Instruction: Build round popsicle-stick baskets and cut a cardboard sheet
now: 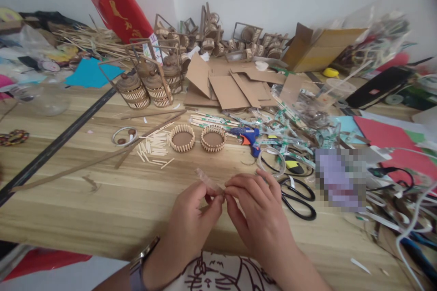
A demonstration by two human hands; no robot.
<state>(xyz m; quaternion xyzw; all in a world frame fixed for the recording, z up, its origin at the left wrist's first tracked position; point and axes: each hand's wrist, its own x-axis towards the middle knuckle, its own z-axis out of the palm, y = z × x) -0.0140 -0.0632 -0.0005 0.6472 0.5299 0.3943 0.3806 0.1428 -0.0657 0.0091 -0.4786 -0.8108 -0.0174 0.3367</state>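
Observation:
Close to the table's front edge, my left hand (200, 209) and my right hand (257, 211) meet, fingertips pinched together on a thin, pale brownish strip (208, 182). One end of the strip sticks out up and to the left; the rest is hidden by my fingers. Beyond them stand two small round baskets, a left one (182, 138) and a right one (213, 139), walled with short upright sticks around brown bases. Loose short sticks (153, 146) lie left of the baskets. Black-handled scissors (300, 200) rest beside my right hand.
A blue glue gun (251, 138) and a clear tape roll (271, 162) lie right of the baskets. Lidded stick baskets with handles (133, 91) stand behind, near cardboard pieces (228, 91). Plastic wrappers and scraps crowd the right side. A long brown strip (85, 173) crosses the left.

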